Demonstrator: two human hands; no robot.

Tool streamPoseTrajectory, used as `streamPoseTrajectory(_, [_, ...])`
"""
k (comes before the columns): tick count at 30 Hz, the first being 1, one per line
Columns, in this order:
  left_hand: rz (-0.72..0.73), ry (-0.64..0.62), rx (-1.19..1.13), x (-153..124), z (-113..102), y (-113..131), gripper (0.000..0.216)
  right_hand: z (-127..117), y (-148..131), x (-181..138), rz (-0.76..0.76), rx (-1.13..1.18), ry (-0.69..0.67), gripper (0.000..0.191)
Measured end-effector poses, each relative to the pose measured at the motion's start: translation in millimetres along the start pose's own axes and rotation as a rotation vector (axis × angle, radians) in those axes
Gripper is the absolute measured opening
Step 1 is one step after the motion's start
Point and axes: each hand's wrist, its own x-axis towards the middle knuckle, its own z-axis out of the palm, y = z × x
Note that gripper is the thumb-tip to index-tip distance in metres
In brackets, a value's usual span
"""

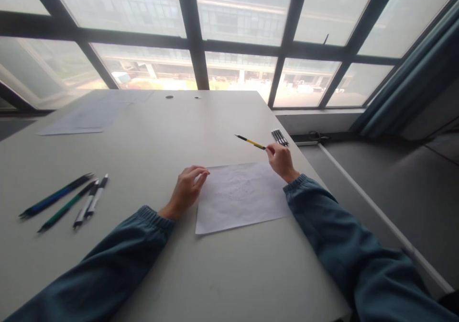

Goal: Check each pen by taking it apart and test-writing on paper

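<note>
On the left of the white table [222, 274], a cluster of pens [57, 196] is lying loose, well apart from both hands.

Next, the left hand [187, 188] is resting at the far left corner of a sheet of paper [236, 202], its fingers bending and lying close together, the thumb coming near the fingertips; whether they are pinching the corner or only pressing on it, one cannot tell. The sheet is lying flat in front of the person, its long axis running left to right on a slight slant, and is showing faint marks. It is probably light, limp and easy to crease or slide, so a flat palm near an edge looks the safest hold.

Further right, a yellow-and-black pen [251, 141] is hovering beyond the sheet's far edge, its thin dark end pointing left and slightly away, its long axis nearly level across the view. It is likely light, stiff and smooth, best taken along the barrel near the writing end. The right hand [281, 162] is pinching its right end between thumb and fingers.

Just beyond that hand, a short row of pens [278, 137] is lying near the table's right edge.
</note>
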Motion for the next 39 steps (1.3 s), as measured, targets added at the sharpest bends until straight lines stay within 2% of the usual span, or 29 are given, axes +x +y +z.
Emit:
streamPoseTrajectory(5, [0.095, -0.159, 0.153, -2, 3, -4, 0.029, -13, 38, -4, 0.333, -0.210, -0.016, 0.018])
streamPoseTrajectory(11, [0.117, -0.203, 0.264, -4, 2, -4, 0.030, -14, 44, -11, 0.531, -0.330, -0.100, 0.021])
streamPoseTrajectory(26, [0.120, -0.197, 0.282, -3, 2, -3, 0.030, 5, 42, 5, 0.635, -0.304, -0.121, 0.019])
streamPoseTrajectory(39, [0.119, -0.195, 0.278, -3, 3, -3, 0.029, 10, 48, 15, 0.633, -0.316, -0.100, 0.022])
